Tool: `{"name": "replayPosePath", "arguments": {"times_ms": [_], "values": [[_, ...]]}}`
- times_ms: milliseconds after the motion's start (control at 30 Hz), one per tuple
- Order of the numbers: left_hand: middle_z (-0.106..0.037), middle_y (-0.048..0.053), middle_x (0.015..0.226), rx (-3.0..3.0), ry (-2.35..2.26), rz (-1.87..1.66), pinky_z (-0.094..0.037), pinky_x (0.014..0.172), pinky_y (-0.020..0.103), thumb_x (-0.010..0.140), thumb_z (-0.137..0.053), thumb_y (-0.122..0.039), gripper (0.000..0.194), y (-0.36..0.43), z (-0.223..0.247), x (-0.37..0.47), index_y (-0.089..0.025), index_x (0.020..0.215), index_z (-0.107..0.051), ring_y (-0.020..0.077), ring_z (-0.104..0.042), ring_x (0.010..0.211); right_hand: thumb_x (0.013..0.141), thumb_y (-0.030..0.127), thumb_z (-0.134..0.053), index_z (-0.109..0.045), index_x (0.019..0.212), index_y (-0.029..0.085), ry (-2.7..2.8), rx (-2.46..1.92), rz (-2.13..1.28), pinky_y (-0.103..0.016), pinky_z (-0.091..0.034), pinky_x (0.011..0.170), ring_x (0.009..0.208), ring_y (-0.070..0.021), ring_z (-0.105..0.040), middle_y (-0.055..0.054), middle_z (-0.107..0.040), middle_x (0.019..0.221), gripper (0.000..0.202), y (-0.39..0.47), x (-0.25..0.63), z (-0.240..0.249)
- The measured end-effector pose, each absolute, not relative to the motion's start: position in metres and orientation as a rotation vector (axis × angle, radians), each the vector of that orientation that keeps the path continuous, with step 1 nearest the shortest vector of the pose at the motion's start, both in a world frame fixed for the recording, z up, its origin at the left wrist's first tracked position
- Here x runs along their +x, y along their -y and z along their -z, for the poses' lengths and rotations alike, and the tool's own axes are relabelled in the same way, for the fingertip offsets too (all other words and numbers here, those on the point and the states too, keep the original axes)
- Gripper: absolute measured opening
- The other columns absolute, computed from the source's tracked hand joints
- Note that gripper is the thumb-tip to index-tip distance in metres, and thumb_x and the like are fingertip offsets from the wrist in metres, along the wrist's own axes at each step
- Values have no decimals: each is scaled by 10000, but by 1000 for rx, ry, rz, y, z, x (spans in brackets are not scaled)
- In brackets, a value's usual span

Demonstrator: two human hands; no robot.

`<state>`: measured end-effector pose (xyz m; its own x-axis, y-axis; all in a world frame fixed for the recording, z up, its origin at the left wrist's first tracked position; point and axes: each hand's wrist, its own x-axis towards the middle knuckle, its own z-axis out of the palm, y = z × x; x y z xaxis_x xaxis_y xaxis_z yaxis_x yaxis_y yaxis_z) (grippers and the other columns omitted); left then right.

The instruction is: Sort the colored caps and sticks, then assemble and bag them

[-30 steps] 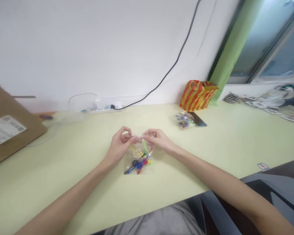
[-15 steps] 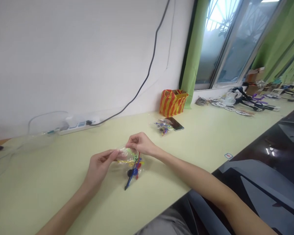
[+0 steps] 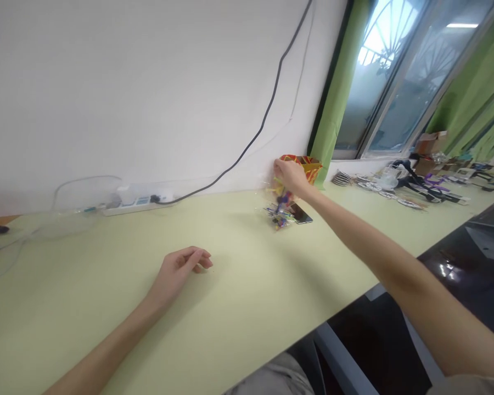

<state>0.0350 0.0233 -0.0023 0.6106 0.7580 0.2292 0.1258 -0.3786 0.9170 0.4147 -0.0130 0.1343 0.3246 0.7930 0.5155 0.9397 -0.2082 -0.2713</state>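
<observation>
My right hand (image 3: 290, 174) reaches to the back of the table and is closed on the top of a clear plastic bag (image 3: 280, 193) with small coloured plastic pieces inside. The bag hangs just above another clear bag of coloured pieces (image 3: 280, 219) lying on the table; whether they touch I cannot tell. A red-and-yellow striped bag (image 3: 312, 173) stands behind this hand, partly hidden by it. Over the near middle of the table, my left hand (image 3: 183, 266) has nothing in it, its fingers loosely curled and slightly apart.
A dark phone (image 3: 302, 214) lies beside the bags. Against the wall sits a white power strip (image 3: 138, 204) with a black cable (image 3: 267, 115) running up. Flat round pieces (image 3: 368, 185) and black equipment (image 3: 420, 184) lie further right. The table's front edge runs diagonally.
My right hand has carried the clear bag away from me and to the right, over to the other bag. My left hand has let go of it and stayed near the same place.
</observation>
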Motion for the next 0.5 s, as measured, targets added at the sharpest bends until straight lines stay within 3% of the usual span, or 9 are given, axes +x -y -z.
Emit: {"name": "replayPosePath", "arguments": {"times_ms": [100, 200, 367, 500], "values": [[-759, 85, 859, 1958, -682, -739, -566, 778, 339, 946, -561, -556, 407, -21, 3, 35, -206, 861, -750, 233, -693, 811, 885, 103, -544, -695, 1046, 47, 1581, -2287, 431, -383, -423, 874, 1083, -358, -632, -297, -695, 1095, 228, 8, 448, -142], [-758, 66, 877, 2105, -652, -646, -545, 810, 326, 970, -529, -520, 381, -17, 3, 35, -229, 863, -751, 240, -689, 878, 835, 73, -596, -715, 1016, 28, 1679, -2425, 415, -360, -429, 832, 1025, -340, -659, -296, -711, 1033, 221, -5, 456, -123], [-759, 60, 898, 2170, -630, -586, -539, 836, 325, 988, -499, -487, 366, -19, 2, 32, -237, 916, -757, 247, -681, 905, 927, 114, -522, -645, 1281, 119, 1934, -2400, 308, -318, -441, 844, 1060, -285, -658, -217, -700, 1202, 375, -43, 435, -74], [-755, 54, 938, 2201, -653, -564, -520, 848, 290, 986, -504, -472, 361, -23, 0, 31, -236, 818, -719, 250, -677, 1026, 991, 247, -522, -624, 1311, 165, 2081, -2318, 207, -307, -437, 843, 1083, -278, -643, -183, -701, 1226, 345, -61, 421, -48]]}}
